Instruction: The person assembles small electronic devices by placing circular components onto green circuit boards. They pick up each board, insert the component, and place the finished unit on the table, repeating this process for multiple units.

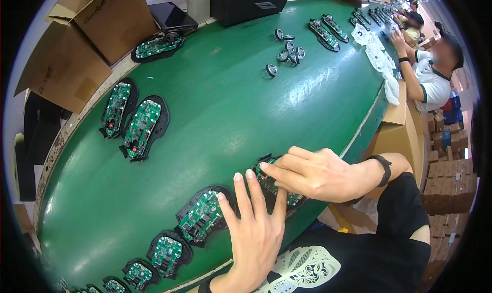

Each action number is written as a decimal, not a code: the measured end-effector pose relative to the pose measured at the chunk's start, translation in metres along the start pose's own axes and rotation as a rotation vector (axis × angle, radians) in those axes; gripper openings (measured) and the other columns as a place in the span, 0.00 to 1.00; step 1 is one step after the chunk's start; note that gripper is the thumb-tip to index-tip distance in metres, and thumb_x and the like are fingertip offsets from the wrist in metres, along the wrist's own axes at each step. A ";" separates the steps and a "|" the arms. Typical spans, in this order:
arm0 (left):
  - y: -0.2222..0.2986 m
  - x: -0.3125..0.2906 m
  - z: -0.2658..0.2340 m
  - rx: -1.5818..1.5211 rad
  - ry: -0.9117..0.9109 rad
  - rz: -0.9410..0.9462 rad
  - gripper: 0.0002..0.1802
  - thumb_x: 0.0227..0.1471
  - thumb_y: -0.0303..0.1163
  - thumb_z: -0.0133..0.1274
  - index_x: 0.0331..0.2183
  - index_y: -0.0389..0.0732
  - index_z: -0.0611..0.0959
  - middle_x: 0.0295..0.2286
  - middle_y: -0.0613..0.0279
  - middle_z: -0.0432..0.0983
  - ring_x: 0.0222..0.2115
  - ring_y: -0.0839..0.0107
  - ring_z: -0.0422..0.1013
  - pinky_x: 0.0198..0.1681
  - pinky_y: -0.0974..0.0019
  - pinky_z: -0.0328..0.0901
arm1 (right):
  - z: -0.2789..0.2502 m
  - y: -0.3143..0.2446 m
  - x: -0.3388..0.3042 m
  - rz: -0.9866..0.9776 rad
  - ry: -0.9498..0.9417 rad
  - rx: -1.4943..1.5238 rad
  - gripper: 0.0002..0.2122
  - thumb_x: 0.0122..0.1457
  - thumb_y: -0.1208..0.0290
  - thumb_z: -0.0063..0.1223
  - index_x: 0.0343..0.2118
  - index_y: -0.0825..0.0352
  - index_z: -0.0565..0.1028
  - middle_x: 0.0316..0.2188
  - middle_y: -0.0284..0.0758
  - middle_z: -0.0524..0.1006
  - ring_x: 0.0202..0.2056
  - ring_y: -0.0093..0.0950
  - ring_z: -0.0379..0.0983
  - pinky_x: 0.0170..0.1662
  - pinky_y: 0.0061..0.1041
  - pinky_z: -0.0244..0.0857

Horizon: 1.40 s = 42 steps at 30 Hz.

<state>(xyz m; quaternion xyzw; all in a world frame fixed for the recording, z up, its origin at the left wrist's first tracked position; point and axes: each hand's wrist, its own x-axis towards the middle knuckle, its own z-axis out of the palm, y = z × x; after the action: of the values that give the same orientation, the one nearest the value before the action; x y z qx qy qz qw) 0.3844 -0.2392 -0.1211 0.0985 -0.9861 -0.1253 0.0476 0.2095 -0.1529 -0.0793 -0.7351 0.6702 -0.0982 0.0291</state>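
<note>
Close to the table's near edge lies a black plastic housing with a green circuit board [265,180], partly covered by my hands. My right hand [323,176] reaches over it from the right, fingers bent and drawn together at the board. Whatever they pinch is hidden. My left hand [254,234] is open, its fingers stretched out and spread. One of its fingers meets the housing under my right hand, and the others lie beside the neighbouring housing with a green circuit board [203,217].
More board-filled housings [166,253] run along the near edge to the left. Two others [142,127] lie at the far left. Small black wheels [290,52] sit mid-table. At the right, a co-worker [435,72] handles parts by white plastic bags [378,57]. Cardboard boxes [113,24] stand behind.
</note>
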 end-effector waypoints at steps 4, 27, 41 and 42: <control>0.001 0.005 0.001 0.054 0.019 0.011 0.35 0.37 0.43 0.68 0.51 0.56 0.79 0.57 0.37 0.62 0.59 0.41 0.58 0.57 0.33 0.56 | -0.002 0.006 -0.004 -0.031 -0.047 -0.008 0.23 0.46 0.76 0.57 0.47 0.79 0.73 0.32 0.36 0.74 0.35 0.27 0.72 0.22 0.23 0.70; -0.018 0.020 -0.009 0.086 0.055 0.040 0.29 0.46 0.41 0.60 0.53 0.61 0.77 0.48 0.47 0.69 0.50 0.53 0.64 0.60 0.35 0.56 | 0.003 0.021 -0.014 0.032 0.202 -0.121 0.18 0.47 0.72 0.59 0.45 0.66 0.78 0.37 0.30 0.75 0.33 0.25 0.70 0.25 0.24 0.67; -0.014 0.014 -0.022 0.229 -0.122 0.048 0.37 0.52 0.25 0.45 0.63 0.62 0.66 0.43 0.47 0.71 0.42 0.55 0.66 0.61 0.34 0.54 | 0.019 0.016 -0.034 0.155 0.199 0.160 0.08 0.45 0.73 0.66 0.30 0.63 0.80 0.28 0.27 0.72 0.29 0.23 0.68 0.18 0.20 0.63; -0.014 0.015 -0.024 0.235 -0.135 0.048 0.37 0.52 0.25 0.45 0.63 0.61 0.66 0.44 0.47 0.71 0.43 0.55 0.66 0.61 0.34 0.54 | 0.020 0.017 -0.034 0.144 0.211 0.148 0.08 0.45 0.74 0.66 0.30 0.64 0.80 0.28 0.27 0.72 0.29 0.23 0.68 0.18 0.20 0.63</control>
<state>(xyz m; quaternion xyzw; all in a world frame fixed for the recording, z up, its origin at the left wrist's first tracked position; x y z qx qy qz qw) 0.3753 -0.2611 -0.1005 0.0710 -0.9970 -0.0139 -0.0279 0.1938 -0.1227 -0.1056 -0.6665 0.7115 -0.2217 0.0198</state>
